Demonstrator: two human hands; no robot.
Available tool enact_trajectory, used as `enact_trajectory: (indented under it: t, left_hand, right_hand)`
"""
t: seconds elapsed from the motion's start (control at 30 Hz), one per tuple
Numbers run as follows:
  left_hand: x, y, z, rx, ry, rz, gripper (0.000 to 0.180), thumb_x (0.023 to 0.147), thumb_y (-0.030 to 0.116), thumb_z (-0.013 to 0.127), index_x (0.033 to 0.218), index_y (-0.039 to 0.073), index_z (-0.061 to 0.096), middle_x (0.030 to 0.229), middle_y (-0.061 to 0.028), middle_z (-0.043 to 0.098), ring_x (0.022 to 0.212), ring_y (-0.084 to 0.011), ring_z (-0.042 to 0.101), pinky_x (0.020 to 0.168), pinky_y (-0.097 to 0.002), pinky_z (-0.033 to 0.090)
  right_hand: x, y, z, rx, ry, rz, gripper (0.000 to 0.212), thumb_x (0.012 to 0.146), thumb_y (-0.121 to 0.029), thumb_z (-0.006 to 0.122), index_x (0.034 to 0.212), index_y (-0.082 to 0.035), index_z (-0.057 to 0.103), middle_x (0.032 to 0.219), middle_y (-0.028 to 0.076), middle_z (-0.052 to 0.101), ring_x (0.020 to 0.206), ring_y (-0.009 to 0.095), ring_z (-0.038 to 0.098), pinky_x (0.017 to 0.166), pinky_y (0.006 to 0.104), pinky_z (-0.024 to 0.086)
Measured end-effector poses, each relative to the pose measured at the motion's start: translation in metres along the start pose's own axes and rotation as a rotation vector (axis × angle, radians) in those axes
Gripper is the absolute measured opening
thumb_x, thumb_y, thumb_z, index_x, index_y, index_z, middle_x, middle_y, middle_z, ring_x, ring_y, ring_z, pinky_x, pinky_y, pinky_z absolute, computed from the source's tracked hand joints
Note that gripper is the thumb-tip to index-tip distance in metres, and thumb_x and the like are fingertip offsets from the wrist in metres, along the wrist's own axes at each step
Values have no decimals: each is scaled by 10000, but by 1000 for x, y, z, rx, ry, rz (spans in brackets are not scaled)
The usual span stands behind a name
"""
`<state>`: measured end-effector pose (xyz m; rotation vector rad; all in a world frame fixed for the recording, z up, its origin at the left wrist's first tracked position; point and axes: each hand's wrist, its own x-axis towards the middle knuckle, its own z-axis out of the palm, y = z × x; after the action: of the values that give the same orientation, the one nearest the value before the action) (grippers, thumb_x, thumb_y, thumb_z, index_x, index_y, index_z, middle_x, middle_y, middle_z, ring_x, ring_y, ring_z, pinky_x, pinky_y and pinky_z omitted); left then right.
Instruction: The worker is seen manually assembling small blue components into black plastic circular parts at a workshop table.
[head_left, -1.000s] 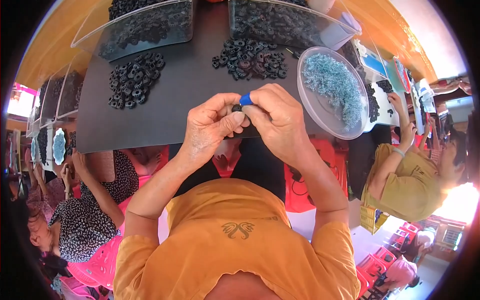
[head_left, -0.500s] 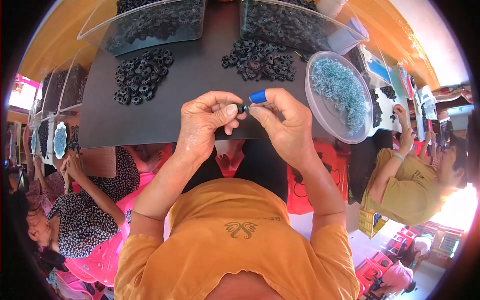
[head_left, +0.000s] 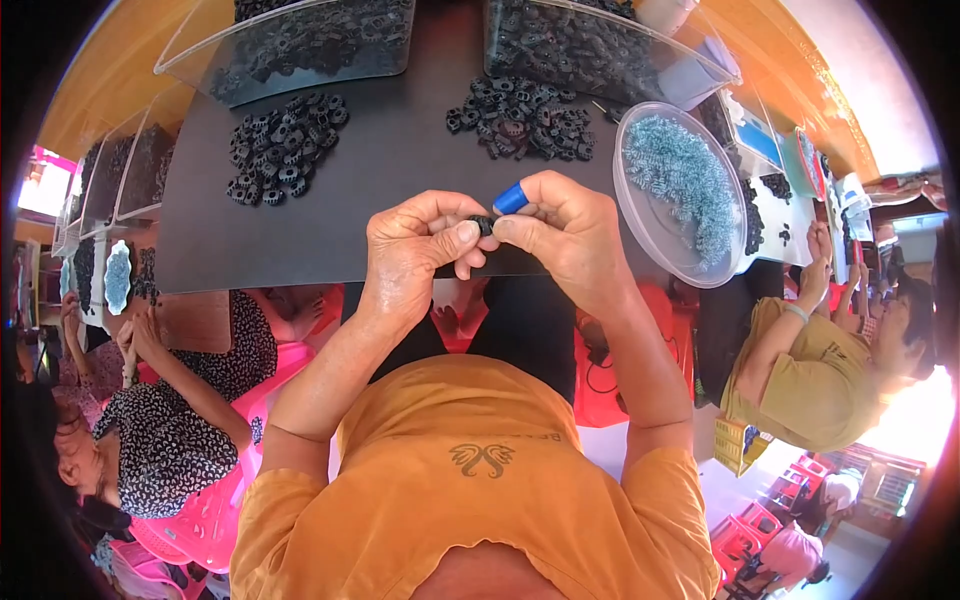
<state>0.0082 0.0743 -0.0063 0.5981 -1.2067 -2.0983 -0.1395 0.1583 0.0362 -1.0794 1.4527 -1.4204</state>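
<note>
Over the near edge of the dark table (head_left: 400, 150), my left hand (head_left: 408, 245) pinches a small black plastic part (head_left: 482, 225) between thumb and fingers. My right hand (head_left: 575, 240) meets it from the other side, thumb and fingers closed at the part's end. A blue cover (head_left: 511, 198) sits on my right index finger. Whether anything tiny is inside the right fingertips is hidden. Beyond my hands lie two heaps of similar black parts, a left heap (head_left: 285, 150) and a right heap (head_left: 530, 122).
A round clear bowl (head_left: 625, 205) of small light-blue coil springs (head_left: 685, 185) stands right of my right hand. Clear bins of black parts, a left bin (head_left: 250, 92) and a right bin (head_left: 610, 85), line the far side. Co-workers sit left (head_left: 180, 430) and right (head_left: 810, 370).
My hands have come closer together, and the right fingertips now press up against the black part. Both hands sit slightly lower in the picture.
</note>
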Motion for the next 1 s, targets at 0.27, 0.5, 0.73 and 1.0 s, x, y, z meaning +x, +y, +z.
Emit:
enact_trajectory:
  t: [0.27, 0.5, 0.73, 1.0]
  left_hand:
    - [-2, -5, 2, -7, -16, 37, 145, 873, 25, 617, 1006, -33, 627, 798, -98, 677, 644, -106, 606, 574, -216, 504]
    - [6, 4, -5, -35, 22, 63, 128, 893, 18, 589, 1008, -30, 615, 820, -100, 679, 643, -92, 589, 577, -209, 481]
    - [8, 0, -10, 7, 59, 55, 132, 883, 25, 606, 1001, -31, 617, 836, -99, 679, 657, -89, 585, 588, -206, 471]
    - [6, -1, -12, 10, 38, 41, 151, 878, 35, 616, 1013, -32, 616, 827, -96, 676, 661, -93, 587, 586, -206, 469]
  right_hand:
    - [5, 0, 0, 165, -61, 59, 77, 819, 23, 640, 800, 43, 568, 748, 76, 647, 692, 106, 633, 623, 238, 505]
    - [8, 2, -17, -219, 180, -36, 83, 772, -29, 672, 830, -12, 614, 731, 44, 636, 670, 121, 587, 621, 269, 462]
    - [12, 32, -23, -1068, 222, -483, 221, 699, -15, 695, 913, -34, 642, 820, 109, 573, 819, 290, 552, 698, 374, 456]
    - [19, 39, -21, -1236, 157, -531, 166, 695, -6, 688, 817, -24, 576, 821, 95, 530, 796, 296, 511, 669, 399, 440]
